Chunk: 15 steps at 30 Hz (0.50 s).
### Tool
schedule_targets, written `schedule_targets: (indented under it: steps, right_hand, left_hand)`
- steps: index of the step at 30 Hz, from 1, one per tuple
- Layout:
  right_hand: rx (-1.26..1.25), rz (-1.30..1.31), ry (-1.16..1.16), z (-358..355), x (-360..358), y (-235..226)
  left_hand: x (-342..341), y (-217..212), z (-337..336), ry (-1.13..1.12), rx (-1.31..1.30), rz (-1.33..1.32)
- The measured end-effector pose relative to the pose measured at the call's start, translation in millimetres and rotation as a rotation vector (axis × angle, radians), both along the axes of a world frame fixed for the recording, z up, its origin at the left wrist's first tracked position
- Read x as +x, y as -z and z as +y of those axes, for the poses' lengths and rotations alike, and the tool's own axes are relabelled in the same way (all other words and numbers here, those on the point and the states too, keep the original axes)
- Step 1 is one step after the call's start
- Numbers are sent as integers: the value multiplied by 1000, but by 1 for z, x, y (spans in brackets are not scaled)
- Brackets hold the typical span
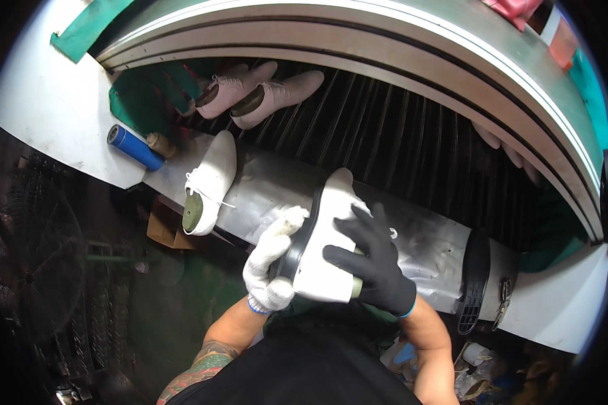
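Note:
A white lace-up shoe point(327, 250) is held tilted between my two hands, above the near edge of a metal ledge point(263, 177). Along its left side runs a black sole point(302, 246). My left hand point(271, 260), in a white knit glove, presses its fingers and thumb against that sole. From the other side my right hand point(377, 260), in a black glove, grips the shoe's upper, its fingers spread over the laces and opening. Left of my hands another white shoe point(213, 179) with a green insole lies on the ledge; its underside is hidden.
Several pale shoes point(277, 94) sit on dark rollers point(385, 128) under the curved machine hood point(358, 40). A loose black sole point(475, 280) and a metal tool point(503, 300) lie at the right. A blue cylinder point(135, 147) stands at the left, above a cardboard box point(165, 226) and a fan point(34, 253).

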State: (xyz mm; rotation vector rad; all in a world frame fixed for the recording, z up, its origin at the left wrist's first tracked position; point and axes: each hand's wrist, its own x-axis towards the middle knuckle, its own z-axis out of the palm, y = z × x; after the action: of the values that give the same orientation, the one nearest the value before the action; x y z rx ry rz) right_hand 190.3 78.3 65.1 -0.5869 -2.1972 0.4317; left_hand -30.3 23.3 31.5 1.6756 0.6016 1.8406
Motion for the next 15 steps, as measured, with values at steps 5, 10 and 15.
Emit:
schedule_targets:
  steps: [5, 10, 15]
  right_hand:
    - [-1293, 745, 14, -46, -18, 60]
    - [-1778, 937, -331, -87, -18, 109]
    - [-1998, 1114, -404, -106, -12, 108]
  left_hand:
    - [8, 0, -42, -21, -296, -26]
    - [17, 27, -73, 84, -473, -217]
    - [0, 14, -78, 49, -943, -59]
